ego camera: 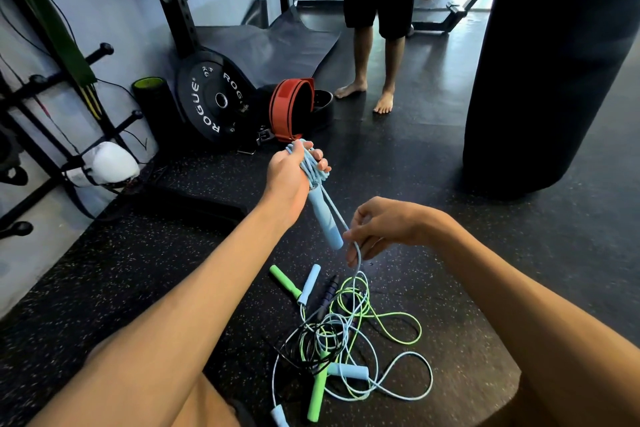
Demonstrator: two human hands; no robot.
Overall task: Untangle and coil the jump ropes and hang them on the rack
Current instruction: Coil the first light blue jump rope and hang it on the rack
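The light-blue jump rope is held just above the frame's centre. Several of its loops are gathered in the left hand, whose fingers curl round the bundle, and one blue handle hangs from it toward 5 o'clock. A single strand runs from the bundle to the right hand, at 4 o'clock of the left. Thumb and fingertips pinch the strand there, and the other fingers are loosely bent. Below the pinch the strand drops toward 6 o'clock into the tangle on the black rubber floor, where blue, green and black cords lie looped through one another. At the tangle's 11 o'clock edge a green handle, a pale blue handle and a dark handle lie close together. At its 6 o'clock side a second green handle touches another blue one. The rack, with black pegs, stands against the wall at 9 to 10 o'clock, and a green band hangs over it. A weight plate leans at 11 o'clock with a red belt just beside it at 3 o'clock. A barefoot person stands at 12 o'clock, and a punching bag fills 2 o'clock.
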